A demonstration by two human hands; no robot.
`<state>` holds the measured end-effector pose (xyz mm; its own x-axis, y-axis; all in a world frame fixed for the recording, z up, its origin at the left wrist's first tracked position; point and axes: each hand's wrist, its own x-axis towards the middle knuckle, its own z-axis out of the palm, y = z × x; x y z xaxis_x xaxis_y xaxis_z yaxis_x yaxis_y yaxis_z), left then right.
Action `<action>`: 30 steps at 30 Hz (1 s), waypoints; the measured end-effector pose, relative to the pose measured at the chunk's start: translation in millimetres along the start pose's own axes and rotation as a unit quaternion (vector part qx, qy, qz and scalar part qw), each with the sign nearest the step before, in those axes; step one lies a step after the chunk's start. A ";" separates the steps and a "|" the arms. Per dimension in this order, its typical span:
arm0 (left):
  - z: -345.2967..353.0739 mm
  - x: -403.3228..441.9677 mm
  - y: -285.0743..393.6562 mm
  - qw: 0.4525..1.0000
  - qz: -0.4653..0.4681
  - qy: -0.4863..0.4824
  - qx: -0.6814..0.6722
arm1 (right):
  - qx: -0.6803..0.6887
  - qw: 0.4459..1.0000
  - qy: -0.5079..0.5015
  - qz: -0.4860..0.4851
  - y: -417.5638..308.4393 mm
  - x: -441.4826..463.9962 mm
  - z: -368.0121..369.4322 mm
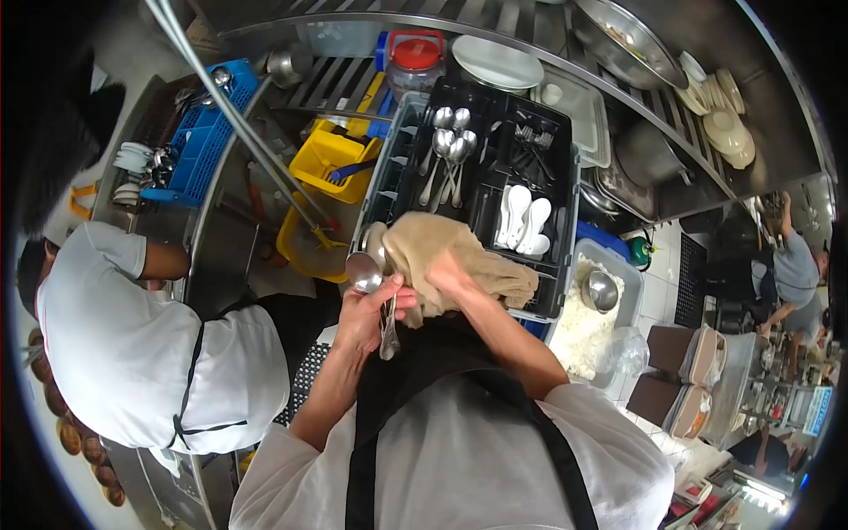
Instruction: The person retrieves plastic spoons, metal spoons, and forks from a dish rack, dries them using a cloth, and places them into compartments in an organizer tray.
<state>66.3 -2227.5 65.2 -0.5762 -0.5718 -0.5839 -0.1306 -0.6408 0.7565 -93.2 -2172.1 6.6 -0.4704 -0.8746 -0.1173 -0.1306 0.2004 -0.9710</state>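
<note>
My left hand [364, 316] is closed around several large metal spoons [363, 272], their bowls pointing up and away, their handles hanging below my fingers. A tan cloth [433, 243] is bunched in my right hand [449, 272], right beside the spoon bowls; my right fingertips are partly hidden by its folds. Beyond both hands lies a black cutlery tray [495, 132]. Metal spoons [452, 150] rest in its left part, forks [533, 140] at the far right, and white soup spoons [521, 216] in the near right compartment.
On the left a co-worker in a white shirt [159, 344] stands at a steel counter with a blue basket [199, 146]. Yellow bins [331, 163] sit between us. To the right is a tub of white rice-like food [587, 322] with a metal bowl [600, 291]. A steel shelf [654, 132] runs overhead.
</note>
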 end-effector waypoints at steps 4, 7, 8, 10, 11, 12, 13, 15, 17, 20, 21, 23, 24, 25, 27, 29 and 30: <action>10.3 -6.1 22.1 1.000 0.016 -0.003 0.013 | 0.133 0.981 0.139 -0.007 2.5 12.5 -11.5; -10.3 -17.1 8.4 0.999 0.014 -0.007 0.041 | 0.348 0.922 0.159 0.058 5.2 8.1 -14.8; -15.2 -18.3 3.8 0.995 0.016 -0.010 0.095 | 0.385 0.914 0.110 0.071 -1.1 -4.9 -8.5; -12.1 -14.8 -2.4 0.994 0.030 0.008 0.106 | 0.215 0.973 -0.046 0.063 -33.1 -42.2 6.8; -14.3 -10.5 -5.4 0.996 0.041 -0.011 0.077 | 0.427 0.891 -0.114 0.108 -8.4 -47.0 24.6; -14.9 -8.6 -7.3 0.997 0.050 -0.031 0.048 | 0.426 0.891 -0.115 0.108 7.7 -37.7 22.5; -10.8 -12.5 -2.5 0.999 0.019 -0.028 0.004 | 0.314 0.943 -0.054 0.098 20.7 -21.2 11.3; -9.7 -23.3 5.8 0.998 0.015 -0.036 -0.056 | 0.237 0.946 0.061 0.212 24.6 1.0 -5.0; -12.0 -18.0 9.6 0.994 0.032 -0.040 -0.099 | 0.290 0.946 0.052 0.135 30.9 15.6 -22.1; -18.4 -9.1 8.3 0.998 0.027 -0.020 -0.045 | 0.319 0.945 0.052 0.057 27.5 -1.5 -11.6; -18.6 -8.4 7.4 0.998 0.035 -0.043 -0.037 | 0.374 0.926 0.016 0.049 22.6 -4.3 -6.5; -9.6 -5.0 3.7 0.999 0.011 -0.039 -0.019 | 0.203 0.979 -0.013 0.027 22.7 -0.9 2.4; -3.7 -1.9 5.0 0.999 -0.006 -0.035 -0.002 | 0.022 0.999 -0.047 -0.001 26.6 3.0 2.2; 0.3 0.8 11.0 1.000 -0.014 -0.024 0.015 | -0.208 0.968 0.029 -0.139 30.8 9.3 -1.2; -2.5 -11.1 21.0 1.000 -0.006 -0.006 0.013 | -0.027 0.998 0.005 -0.054 39.3 29.3 -19.1; -16.4 -18.0 19.3 0.999 0.027 0.002 0.036 | 0.269 0.962 0.039 0.038 10.7 14.8 -9.4; -18.0 -16.5 17.2 0.999 0.026 0.007 0.036 | 0.404 0.909 0.075 0.073 -16.0 6.0 -4.8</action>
<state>88.1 -2238.3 82.6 -0.5724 -0.6108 -0.5471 -0.1582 -0.5724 0.8046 -98.1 -2178.4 22.4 -0.5527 -0.7829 -0.2858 0.5975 -0.1331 -0.7908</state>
